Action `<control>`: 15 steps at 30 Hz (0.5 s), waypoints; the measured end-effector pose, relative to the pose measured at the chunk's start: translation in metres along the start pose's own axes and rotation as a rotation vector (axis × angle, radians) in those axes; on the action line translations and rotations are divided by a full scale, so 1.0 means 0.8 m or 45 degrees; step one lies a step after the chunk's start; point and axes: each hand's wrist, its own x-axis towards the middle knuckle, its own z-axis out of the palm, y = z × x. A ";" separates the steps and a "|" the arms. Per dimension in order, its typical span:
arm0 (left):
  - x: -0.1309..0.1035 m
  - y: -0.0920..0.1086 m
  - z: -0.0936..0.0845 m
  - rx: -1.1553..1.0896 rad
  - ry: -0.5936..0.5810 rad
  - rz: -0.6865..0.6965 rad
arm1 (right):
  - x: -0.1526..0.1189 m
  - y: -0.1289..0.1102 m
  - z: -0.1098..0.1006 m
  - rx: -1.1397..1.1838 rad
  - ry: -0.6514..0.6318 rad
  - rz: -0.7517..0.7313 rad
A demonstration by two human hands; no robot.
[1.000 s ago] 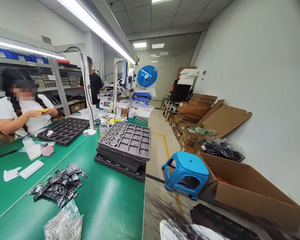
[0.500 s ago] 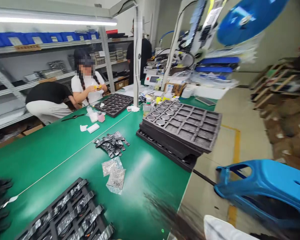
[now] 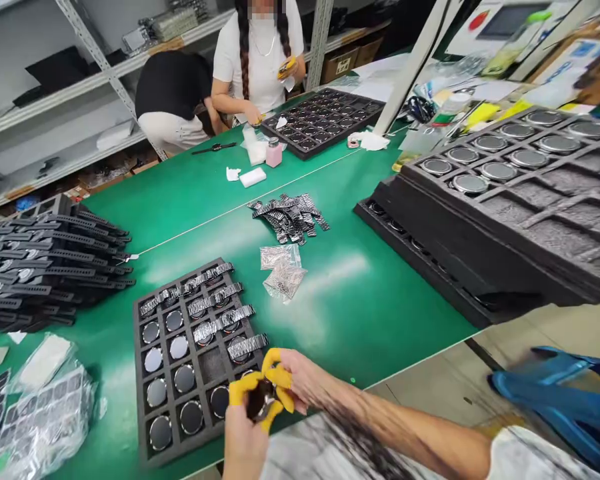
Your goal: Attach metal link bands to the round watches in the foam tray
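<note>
Yellow finger covers are on the fingertips of both my hands. My left hand (image 3: 243, 417) is closed around a dark, round watch case (image 3: 258, 401), gripping its rim. My right hand (image 3: 291, 379) pinches the same watch case from the other side. Just beyond my hands lies a black foam tray (image 3: 143, 393) with watch cases in its compartments. Silvery-black metal watch bands (image 3: 224, 323) lie across some cases on its far and right side. One compartment beside my hands shows bare foam.
A heap of metal watch bands (image 3: 293, 217) and small clear bags of pins (image 3: 284, 277) lie on the green table (image 3: 325, 327). Stacked foam trays (image 3: 430, 247) stand right. At left are black-strapped watches (image 3: 55, 267) and plastic-wrapped parts (image 3: 43, 420). Two people are across the table.
My view has swung down and left. Both my hands, holding the watch case, now show; before, only a blurred forearm was visible. The seated co-worker has lowered one hand to the table.
</note>
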 end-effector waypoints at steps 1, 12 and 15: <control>-0.004 -0.007 0.011 -0.048 -0.025 -0.032 | 0.000 -0.004 -0.008 -0.044 -0.059 -0.010; -0.007 0.011 0.018 -0.432 0.131 -0.253 | 0.057 -0.080 -0.162 -1.655 0.879 -0.300; -0.004 0.006 0.016 -0.403 0.223 -0.242 | 0.065 -0.069 -0.168 -1.668 0.873 -0.445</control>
